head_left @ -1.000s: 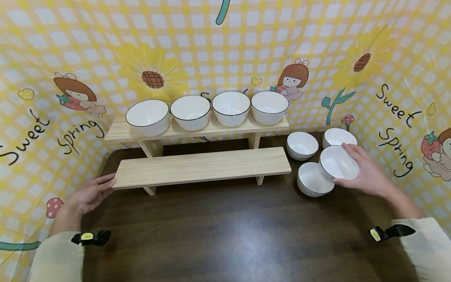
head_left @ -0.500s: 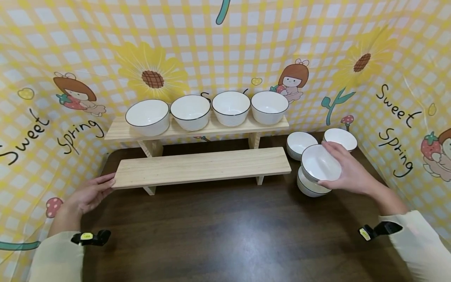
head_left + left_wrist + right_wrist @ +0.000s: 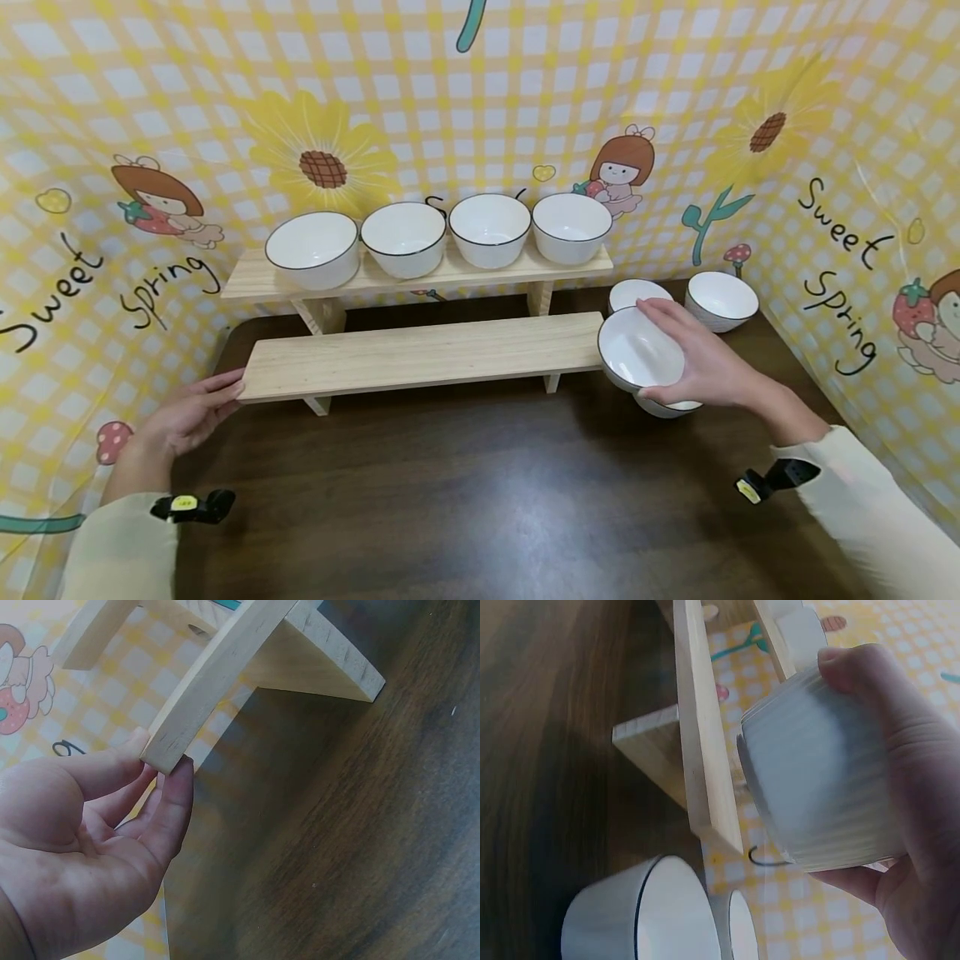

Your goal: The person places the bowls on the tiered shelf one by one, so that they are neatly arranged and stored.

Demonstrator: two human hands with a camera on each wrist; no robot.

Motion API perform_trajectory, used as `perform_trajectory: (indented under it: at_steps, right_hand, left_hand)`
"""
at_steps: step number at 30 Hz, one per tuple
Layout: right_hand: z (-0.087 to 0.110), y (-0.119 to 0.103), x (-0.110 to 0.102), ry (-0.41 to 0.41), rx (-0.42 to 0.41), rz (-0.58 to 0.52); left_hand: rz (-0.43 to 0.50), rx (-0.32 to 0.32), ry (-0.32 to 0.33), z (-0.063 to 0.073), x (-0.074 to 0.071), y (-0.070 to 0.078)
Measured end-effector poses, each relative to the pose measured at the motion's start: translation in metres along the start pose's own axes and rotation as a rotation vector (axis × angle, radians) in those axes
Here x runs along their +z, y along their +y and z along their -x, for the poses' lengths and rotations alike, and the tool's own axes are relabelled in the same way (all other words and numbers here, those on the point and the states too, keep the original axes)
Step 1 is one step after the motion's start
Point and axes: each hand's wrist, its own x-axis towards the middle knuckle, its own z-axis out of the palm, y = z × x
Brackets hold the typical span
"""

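Note:
A white bowl with a dark rim (image 3: 641, 350) is gripped by my right hand (image 3: 701, 358), thumb and fingers on opposite sides. It is tilted and held at the right end of the lower wooden shelf board (image 3: 427, 357). In the right wrist view, the ribbed outside of the held bowl (image 3: 817, 765) faces the camera. At the board's left end, my left hand (image 3: 191, 412) pinches the corner. The left wrist view shows the thumb above and the fingers (image 3: 176, 799) below the board end (image 3: 202, 697). Several matching bowls stand along the upper shelf (image 3: 247, 279).
On the dark wooden table (image 3: 465, 500) at the right are three more bowls: one behind the held bowl (image 3: 630, 292), one at the far right (image 3: 722, 300) and one partly hidden below it (image 3: 667, 408). A yellow checked cloth (image 3: 480, 125) encloses the back and sides.
My right hand has carried the bowl leftward, from over the other bowls to the lower board's right end. The left hand keeps its pinch on the board.

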Motion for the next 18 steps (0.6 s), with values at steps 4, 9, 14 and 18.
perform_trajectory:
  at_steps: [4, 9, 14, 18]
  right_hand:
    - [-0.008, -0.009, 0.004, -0.033, -0.022, -0.018]
    - [-0.019, -0.019, 0.010, -0.066, -0.052, -0.041]
    - [-0.031, -0.029, 0.016, -0.119, -0.051, -0.080]
    - [-0.041, -0.037, 0.022, -0.145, -0.059, -0.113]
  left_hand:
    - [-0.004, -0.002, -0.002, 0.000, 0.001, 0.001]
    - [-0.009, -0.003, -0.006, 0.001, 0.002, 0.001]
    - [-0.004, 0.002, -0.015, 0.002, 0.001, 0.001]
    - [-0.005, 0.001, -0.012, 0.001, 0.001, 0.001]
